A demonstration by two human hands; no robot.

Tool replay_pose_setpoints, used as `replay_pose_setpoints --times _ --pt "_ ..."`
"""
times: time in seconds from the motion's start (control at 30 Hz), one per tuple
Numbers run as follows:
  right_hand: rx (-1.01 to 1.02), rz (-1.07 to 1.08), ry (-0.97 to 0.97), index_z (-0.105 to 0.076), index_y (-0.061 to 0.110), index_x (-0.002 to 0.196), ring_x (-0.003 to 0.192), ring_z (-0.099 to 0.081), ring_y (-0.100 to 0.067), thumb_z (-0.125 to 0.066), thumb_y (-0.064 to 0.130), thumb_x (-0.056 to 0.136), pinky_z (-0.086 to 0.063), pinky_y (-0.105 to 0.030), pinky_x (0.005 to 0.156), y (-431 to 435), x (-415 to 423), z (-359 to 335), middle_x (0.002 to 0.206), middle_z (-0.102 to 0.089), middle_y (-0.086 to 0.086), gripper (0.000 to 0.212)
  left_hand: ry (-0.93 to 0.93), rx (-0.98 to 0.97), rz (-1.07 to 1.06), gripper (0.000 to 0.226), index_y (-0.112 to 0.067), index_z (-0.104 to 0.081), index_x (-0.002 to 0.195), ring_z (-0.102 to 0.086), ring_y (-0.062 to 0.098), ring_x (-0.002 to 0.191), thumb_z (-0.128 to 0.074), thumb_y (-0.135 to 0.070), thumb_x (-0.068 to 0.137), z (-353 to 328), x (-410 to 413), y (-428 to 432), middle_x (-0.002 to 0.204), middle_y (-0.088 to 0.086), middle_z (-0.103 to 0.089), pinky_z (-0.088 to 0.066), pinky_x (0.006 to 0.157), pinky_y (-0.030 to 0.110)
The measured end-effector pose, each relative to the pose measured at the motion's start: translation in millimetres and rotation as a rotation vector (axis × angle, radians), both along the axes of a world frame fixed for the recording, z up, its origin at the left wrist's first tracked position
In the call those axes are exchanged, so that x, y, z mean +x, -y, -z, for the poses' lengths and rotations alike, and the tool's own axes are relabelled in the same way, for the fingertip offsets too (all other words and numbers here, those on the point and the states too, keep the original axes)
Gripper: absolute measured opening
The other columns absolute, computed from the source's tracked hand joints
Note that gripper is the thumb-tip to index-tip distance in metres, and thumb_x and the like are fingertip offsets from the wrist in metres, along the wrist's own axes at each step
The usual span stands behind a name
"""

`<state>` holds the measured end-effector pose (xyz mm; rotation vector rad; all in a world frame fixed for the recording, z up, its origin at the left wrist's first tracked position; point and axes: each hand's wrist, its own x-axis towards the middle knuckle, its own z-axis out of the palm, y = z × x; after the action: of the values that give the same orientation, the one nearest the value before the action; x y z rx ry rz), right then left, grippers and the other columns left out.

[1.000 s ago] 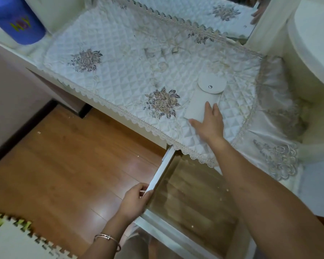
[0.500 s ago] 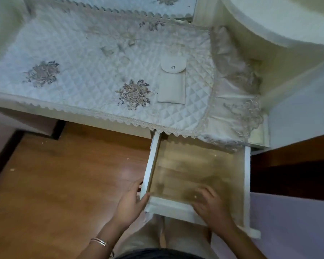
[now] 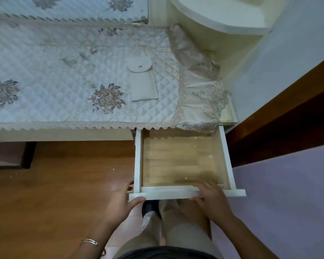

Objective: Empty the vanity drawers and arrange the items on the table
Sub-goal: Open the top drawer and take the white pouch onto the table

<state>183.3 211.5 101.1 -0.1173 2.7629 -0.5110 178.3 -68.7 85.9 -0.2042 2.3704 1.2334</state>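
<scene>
Left hand (image 3: 120,200) and right hand (image 3: 211,197) grip the front of the pulled-out white wooden drawer (image 3: 137,156) (lower centre)

One drawer (image 3: 166,191), one pouch (image 3: 143,85), two hands (image 3: 120,202) (image 3: 211,200), one bracelet (image 3: 90,241), one cloth (image 3: 54,81).

Cream vanity table (image 3: 64,135): top covered by white quilted cloth (image 3: 45,90) with scalloped lace edge and grey embroidered flowers.
On cloth, toward right end: flat cream fabric pouch (image 3: 143,85) with round flap and metal snap, flap toward rear, just right of one flower motif.
White drawer (image 3: 226,156), pale wood-grain bottom, pulled out under table's right end; few pale specks on bottom.
Brown wood-look floor (image 3: 64,184) below; scattered pale crumbs.
</scene>
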Motion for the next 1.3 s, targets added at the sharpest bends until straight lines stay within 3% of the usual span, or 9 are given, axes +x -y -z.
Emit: replay_pose_setpoints --times 0.07,0.17,0.3,0.5,0.67,0.9,1.1,1.2,1.3 --pt "0.078 -0.006 -0.045 -0.068 0.019 0.096 0.082 -0.068 -0.024 -0.068 0.033 0.06 -0.054 -0.037 0.067 4 -17 -6 0.091 -0.071 0.001 0.039 -0.041 -0.026 -0.002 0.065 -0.023 -0.043 0.132 -0.052 0.01 0.109 -0.07 -0.037 0.075 0 -14 -1 0.127 -0.005 -0.053 -0.046 0.088 0.026" --pt "0.068 0.049 -0.023 -0.045 0.023 0.131 0.126 -0.041 -0.022 -0.056 0.034 0.085 -0.031 -0.04 0.103 8 -47 -9 0.136 -0.048 0.005 0.049 -0.141 -0.139 0.01 0.065 -0.02 -0.042 0.133 -0.047 0.016 0.118 -0.067 -0.039 0.077 -3 -42 -8 0.129 -0.003 -0.049 -0.044 0.096 0.033" --pt "0.068 0.069 -0.104 -0.028 0.026 0.14 0.139 -0.019 -0.018 -0.058 0.04 0.084 -0.015 -0.038 0.113 5 -92 -6 0.15 -0.027 0.004 0.064 -0.411 -0.449 0.079 0.069 -0.009 -0.04 0.135 -0.036 0.032 0.13 -0.057 -0.049 0.08 0 -82 -15 0.14 0.015 -0.043 -0.036 0.105 0.044" --pt "0.204 -0.009 -0.307 -0.029 0.023 0.136 0.13 -0.02 -0.025 -0.085 0.035 0.053 -0.011 -0.045 0.105 0 -162 8 0.141 -0.044 -0.014 0.101 -0.592 -0.625 0.276 0.076 -0.012 -0.031 0.139 -0.023 0.027 0.135 -0.065 -0.038 0.077 7 -146 -22 0.143 0.014 -0.04 -0.016 0.11 0.04" --pt "0.18 -0.002 -0.39 -0.041 0.019 0.124 0.122 -0.03 -0.029 -0.083 0.033 0.056 -0.015 -0.05 0.102 -2 -202 19 0.13 -0.055 -0.014 0.082 -0.655 -0.665 0.109 0.058 -0.015 -0.048 0.117 -0.039 0.031 0.105 -0.075 -0.009 0.067 1 -179 -35 0.114 0.013 -0.051 -0.045 0.09 0.051" --pt "0.173 -0.011 -0.493 -0.045 0.02 0.119 0.115 -0.035 -0.032 -0.077 0.035 0.062 -0.022 -0.053 0.098 -2 -209 30 0.125 -0.037 -0.008 0.067 -0.534 -0.68 -0.058 0.063 -0.02 -0.046 0.106 -0.031 0.027 0.103 -0.069 0.005 0.053 -2 -191 -50 0.105 0.018 -0.053 -0.04 0.088 0.058" --pt "0.163 0.006 -0.403 -0.044 0.02 0.122 0.119 -0.034 -0.031 -0.044 0.043 0.077 -0.02 -0.052 0.102 -4 -207 20 0.127 -0.051 -0.014 0.051 -0.6 -0.58 0.108 0.042 -0.015 -0.05 0.117 -0.039 0.027 0.111 -0.045 -0.02 0.076 -7 -173 -32 0.118 0.008 -0.047 -0.039 0.095 0.043" --pt "0.131 -0.038 -0.353 -0.038 0.02 0.128 0.125 -0.029 -0.03 -0.058 0.03 0.077 -0.023 -0.055 0.107 -9 -201 14 0.133 -0.05 -0.017 0.055 -0.532 -0.4 0.121 0.044 -0.009 -0.057 0.116 -0.039 0.019 0.121 -0.038 -0.025 0.08 -12 -152 -18 0.123 0.01 -0.057 -0.034 0.101 0.033" --pt "0.112 -0.044 -0.284 -0.041 0.015 0.132 0.13 -0.032 -0.034 -0.07 0.013 0.073 -0.028 -0.057 0.106 -7 -187 4 0.139 -0.045 -0.018 0.066 -0.326 -0.265 0.006 0.037 -0.012 -0.062 0.111 -0.053 0.015 0.108 -0.04 -0.028 0.086 -18 -116 -1 0.114 0.003 -0.064 -0.045 0.088 0.029"
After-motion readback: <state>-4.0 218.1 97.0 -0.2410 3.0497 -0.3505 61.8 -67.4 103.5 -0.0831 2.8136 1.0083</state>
